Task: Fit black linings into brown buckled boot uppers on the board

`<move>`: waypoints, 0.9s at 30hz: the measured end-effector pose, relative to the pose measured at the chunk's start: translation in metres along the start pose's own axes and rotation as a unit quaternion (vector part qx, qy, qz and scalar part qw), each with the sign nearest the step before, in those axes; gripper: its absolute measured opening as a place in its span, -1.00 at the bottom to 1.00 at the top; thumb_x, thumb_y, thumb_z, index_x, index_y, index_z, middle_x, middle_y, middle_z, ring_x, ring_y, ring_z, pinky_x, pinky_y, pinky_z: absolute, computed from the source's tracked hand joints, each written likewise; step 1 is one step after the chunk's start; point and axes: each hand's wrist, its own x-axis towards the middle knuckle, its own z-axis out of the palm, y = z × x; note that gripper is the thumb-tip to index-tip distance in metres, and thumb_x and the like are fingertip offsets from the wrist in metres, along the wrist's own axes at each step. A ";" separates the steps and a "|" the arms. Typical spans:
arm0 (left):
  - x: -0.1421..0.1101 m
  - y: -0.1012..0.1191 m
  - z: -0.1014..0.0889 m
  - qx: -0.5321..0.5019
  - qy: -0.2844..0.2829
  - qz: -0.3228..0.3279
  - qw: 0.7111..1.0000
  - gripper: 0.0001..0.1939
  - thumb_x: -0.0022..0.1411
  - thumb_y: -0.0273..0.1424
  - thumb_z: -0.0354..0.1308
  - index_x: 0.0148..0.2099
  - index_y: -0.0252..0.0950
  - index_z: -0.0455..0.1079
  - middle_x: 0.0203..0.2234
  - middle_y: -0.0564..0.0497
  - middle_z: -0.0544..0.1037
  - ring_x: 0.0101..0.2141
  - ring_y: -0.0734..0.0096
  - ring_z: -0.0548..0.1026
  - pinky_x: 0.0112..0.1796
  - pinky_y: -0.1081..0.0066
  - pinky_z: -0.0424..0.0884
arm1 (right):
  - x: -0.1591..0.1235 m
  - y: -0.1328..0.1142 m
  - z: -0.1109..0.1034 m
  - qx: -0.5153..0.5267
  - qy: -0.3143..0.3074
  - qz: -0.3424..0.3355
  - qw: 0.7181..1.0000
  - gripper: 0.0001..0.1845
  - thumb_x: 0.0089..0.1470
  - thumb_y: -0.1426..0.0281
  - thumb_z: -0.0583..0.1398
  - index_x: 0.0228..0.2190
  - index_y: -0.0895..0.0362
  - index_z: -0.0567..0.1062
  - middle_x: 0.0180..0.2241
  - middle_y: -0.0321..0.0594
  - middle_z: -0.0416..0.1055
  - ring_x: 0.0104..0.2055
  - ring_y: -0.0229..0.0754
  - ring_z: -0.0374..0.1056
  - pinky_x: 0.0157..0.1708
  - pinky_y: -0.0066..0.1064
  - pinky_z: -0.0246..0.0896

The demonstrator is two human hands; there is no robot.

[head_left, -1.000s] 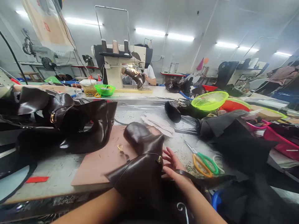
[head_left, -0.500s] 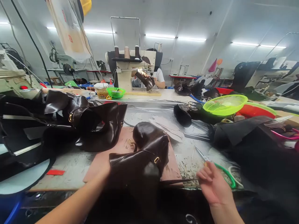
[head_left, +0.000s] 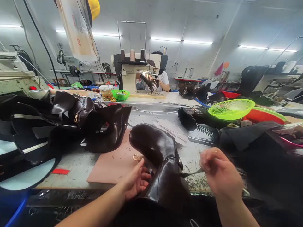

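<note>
A glossy dark brown boot (head_left: 163, 148) lies across the pinkish board (head_left: 111, 165), toe pointing away and shaft toward me. My left hand (head_left: 139, 183) is curled against the left side of its shaft. Just above the thumb tip rests a gold-coloured metal fitting (head_left: 135, 157). To the right of the boot, my right hand (head_left: 220, 173) is closed in a fist around the end of a thin dark strap (head_left: 192, 173). That strap stretches from the fist to the boot's ankle. The scissors are mostly hidden behind my right hand.
More brown boots (head_left: 104, 129) are heaped at the left. Dark material (head_left: 265, 157) covers the right side, below a lime-green basket (head_left: 232, 109). A small green bowl (head_left: 120, 94) stands farther back. Across the table, a person (head_left: 163, 80) works at a sewing machine (head_left: 129, 75).
My right hand has closed on the strap and drawn it out to the right, then upward. The boot has turned, and my left hand has come into view beside its shaft. The view has swung left.
</note>
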 end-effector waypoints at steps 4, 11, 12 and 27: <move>0.014 0.001 0.011 0.037 0.075 0.144 0.986 -0.65 -0.11 -0.24 0.29 -0.31 -0.31 0.31 -0.56 0.08 0.43 -0.60 0.48 0.40 -0.53 0.49 0.31 | -0.002 0.018 0.021 -0.122 -0.084 -0.018 0.989 -0.93 -0.10 0.36 0.15 -0.47 0.07 0.40 -0.53 -0.33 0.33 -0.54 -0.30 0.18 -0.55 -0.46 0.12; -0.003 0.017 0.012 0.081 0.104 0.451 0.883 -0.73 0.01 -0.40 0.18 -0.21 -0.24 0.23 -0.38 0.08 0.41 -0.30 0.46 0.38 -0.17 0.46 0.27 | -0.012 0.040 0.057 -0.368 -0.327 -0.041 0.869 -0.79 0.07 0.37 0.04 -0.37 0.07 0.48 -0.38 -0.22 0.34 -0.34 -0.20 0.28 -0.32 -0.35 0.17; -0.010 0.022 0.012 0.113 0.064 0.470 0.873 -0.73 0.06 -0.38 0.15 -0.17 -0.22 0.21 -0.39 0.09 0.41 -0.36 0.47 0.38 -0.22 0.44 0.28 | -0.014 0.041 0.059 -0.377 -0.338 -0.038 0.862 -0.81 0.05 0.38 0.06 -0.38 0.08 0.49 -0.39 -0.22 0.34 -0.34 -0.19 0.29 -0.32 -0.35 0.17; -0.033 0.018 0.020 0.288 -0.183 0.324 0.882 -0.77 0.15 -0.30 0.01 -0.13 -0.18 0.15 -0.36 0.10 0.25 -0.35 0.45 0.21 -0.31 0.42 0.15 | -0.031 0.027 0.061 -0.188 -0.233 0.075 0.951 -0.89 -0.15 0.38 0.14 -0.49 0.15 0.43 -0.56 -0.30 0.36 -0.50 -0.27 0.26 -0.47 -0.43 0.19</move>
